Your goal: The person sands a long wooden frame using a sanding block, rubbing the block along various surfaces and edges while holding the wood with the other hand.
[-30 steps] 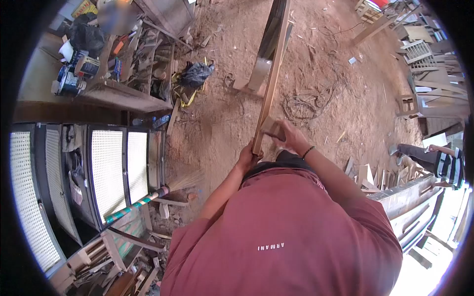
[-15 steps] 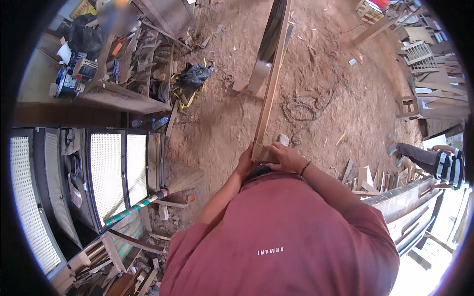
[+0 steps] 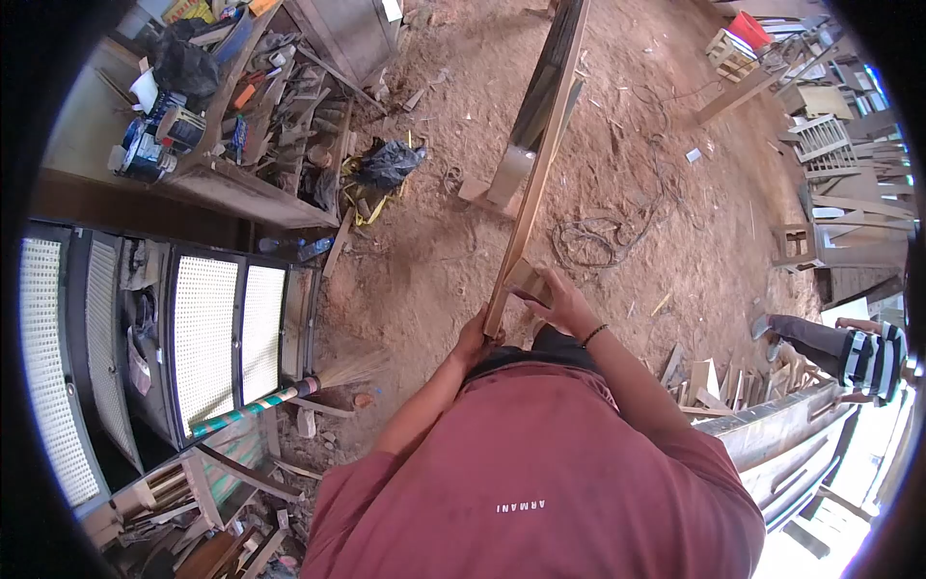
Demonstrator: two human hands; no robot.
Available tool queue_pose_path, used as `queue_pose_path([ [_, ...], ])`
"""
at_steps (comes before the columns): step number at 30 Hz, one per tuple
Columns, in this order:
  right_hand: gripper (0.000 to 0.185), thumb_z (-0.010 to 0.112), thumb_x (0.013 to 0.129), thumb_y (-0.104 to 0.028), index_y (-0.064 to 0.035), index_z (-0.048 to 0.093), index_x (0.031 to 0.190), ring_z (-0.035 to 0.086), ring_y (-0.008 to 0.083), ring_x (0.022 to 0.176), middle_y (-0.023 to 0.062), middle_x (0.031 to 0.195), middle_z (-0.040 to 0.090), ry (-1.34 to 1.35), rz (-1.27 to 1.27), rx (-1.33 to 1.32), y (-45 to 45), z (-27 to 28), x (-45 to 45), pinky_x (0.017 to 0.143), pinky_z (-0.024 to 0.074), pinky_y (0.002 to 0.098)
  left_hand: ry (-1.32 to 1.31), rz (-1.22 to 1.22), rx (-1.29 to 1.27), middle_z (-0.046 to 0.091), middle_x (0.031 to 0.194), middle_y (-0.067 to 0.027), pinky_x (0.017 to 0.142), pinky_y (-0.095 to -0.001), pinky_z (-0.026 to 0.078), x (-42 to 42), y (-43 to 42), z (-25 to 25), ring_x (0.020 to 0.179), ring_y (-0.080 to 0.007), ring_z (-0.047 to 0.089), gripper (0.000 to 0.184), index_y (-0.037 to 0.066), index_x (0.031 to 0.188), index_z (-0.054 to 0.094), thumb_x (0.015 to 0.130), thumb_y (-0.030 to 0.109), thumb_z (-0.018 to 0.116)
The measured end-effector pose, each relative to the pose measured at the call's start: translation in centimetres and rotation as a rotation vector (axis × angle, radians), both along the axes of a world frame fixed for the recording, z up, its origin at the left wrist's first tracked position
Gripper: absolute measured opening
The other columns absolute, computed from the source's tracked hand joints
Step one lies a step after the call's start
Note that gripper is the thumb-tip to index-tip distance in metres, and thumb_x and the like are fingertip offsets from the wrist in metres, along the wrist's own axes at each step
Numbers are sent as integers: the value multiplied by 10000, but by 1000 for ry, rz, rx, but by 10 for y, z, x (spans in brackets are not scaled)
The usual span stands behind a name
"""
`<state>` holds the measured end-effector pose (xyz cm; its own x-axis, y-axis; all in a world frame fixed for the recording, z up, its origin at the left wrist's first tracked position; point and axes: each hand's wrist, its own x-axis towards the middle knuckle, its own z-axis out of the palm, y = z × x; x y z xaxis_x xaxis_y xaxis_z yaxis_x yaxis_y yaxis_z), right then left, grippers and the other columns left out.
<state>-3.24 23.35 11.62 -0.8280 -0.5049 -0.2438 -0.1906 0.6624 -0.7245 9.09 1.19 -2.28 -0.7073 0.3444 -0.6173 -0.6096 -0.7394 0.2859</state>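
A long wooden board (image 3: 543,179) runs away from my body, its narrow edge turned up. Its near end lies close to my waist. My left hand (image 3: 472,340) is wrapped round the left side of that near end, with some of its fingers hidden. Between the thumb and fingers of my right hand (image 3: 569,309) sits a small brown block (image 3: 527,278), which rests against the board's right side. Farther along, a squared wooden piece (image 3: 511,174) stands on the ground beside the board.
Coiled cable (image 3: 593,236) lies on the dirt floor to the right. A cluttered workbench (image 3: 251,188) and panelled doors (image 3: 207,338) line the left. Scrap wood (image 3: 723,386) and stacked timber (image 3: 854,164) are on the right, where another person in a striped top (image 3: 868,362) stands.
My right hand has moved from the board's near end a little forward and right, and the brown block now shows in it. My left hand has shifted slightly toward my body. The view has tilted slightly.
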Motion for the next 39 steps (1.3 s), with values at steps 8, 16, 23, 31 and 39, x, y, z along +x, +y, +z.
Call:
queue_pose_path([
  [8, 716, 815, 910, -336, -103, 512, 1515, 651, 403, 1087, 198, 1204, 617, 105, 514, -80, -8, -4, 6, 944, 557, 466, -209, 105, -154, 585, 811, -34, 685, -307, 490, -12, 12, 62, 713, -156, 586, 549, 74, 1271, 653, 1140, 558, 429],
  [16, 774, 783, 931, -407, -110, 428, 1552, 698, 455, 986, 235, 1196, 631, 196, 500, -176, -26, -10, -15, 808, 587, 533, -40, 63, -201, 577, 810, -9, 603, -267, 448, 4, 2, 26, 667, -133, 558, 525, 73, 1322, 637, 1137, 531, 460],
  [23, 786, 755, 950, -490, -186, 422, 1594, 708, 428, 954, 221, 1170, 629, 60, 403, 16, -5, -4, -58, 811, 588, 531, -99, 61, -129, 621, 857, -7, 589, -259, 445, 12, -5, 20, 685, -129, 572, 540, 90, 1352, 619, 1125, 557, 470],
  [31, 787, 821, 885, -461, -223, 506, 1566, 705, 416, 929, 184, 1030, 666, 46, 510, -223, -10, -19, 9, 835, 578, 515, 481, -93, -416, 651, 947, -24, 608, -288, 461, 18, 6, -41, 709, -132, 578, 522, 92, 1355, 622, 1131, 535, 463],
  [39, 645, 863, 870, -408, -183, 611, 1420, 750, 366, 1050, 124, 1235, 754, 44, -29, -204, 9, -16, -88, 869, 615, 413, 29, 10, 78, 592, 894, -22, 596, -264, 438, 4, -8, 23, 707, -138, 549, 574, 65, 1390, 560, 1135, 561, 425],
])
